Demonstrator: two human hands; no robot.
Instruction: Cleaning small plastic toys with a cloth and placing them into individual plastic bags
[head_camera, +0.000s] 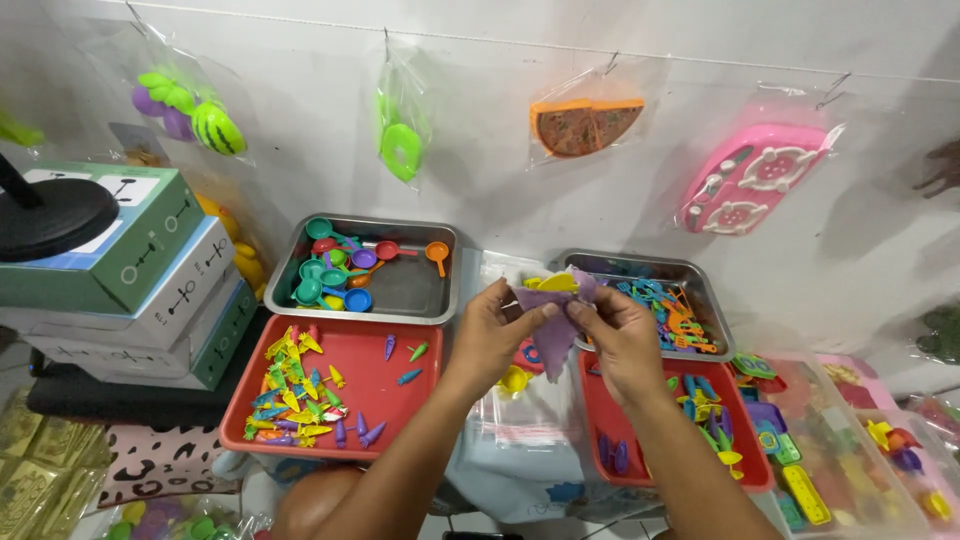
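Midway over the cluttered table (520, 450), a small clear plastic bag (553, 320) holding purple and yellow toy pieces is held up by both hands. The left hand (492, 335) is closed in a pinching grip on the bag's upper left edge, thumb pressed against forefinger; the right hand (622, 335) is pressed together in the same way on the upper right edge, so the bag hangs between the two grips. A yellow piece (558, 284) is seen at the bag's mouth, just above the fingertips.

Below and to the left of the left grip, a red tray (385, 385) is scattered with small yellow, blue and purple pointed toy pieces (292, 390). Beyond it, a metal tray (415, 290) is filled with toy pans and spoons in teal, red and orange. Behind the right grip, a second metal tray (690, 275) is loaded with blue and orange toy utensils, while another red tray (600, 410) lies beneath that wrist. A stack of clear bags (520, 425) is laid directly under the hands. Stacked cardboard boxes (150, 280) are set well to the left, and bagged toys are hung on the wall (480, 180) beyond.
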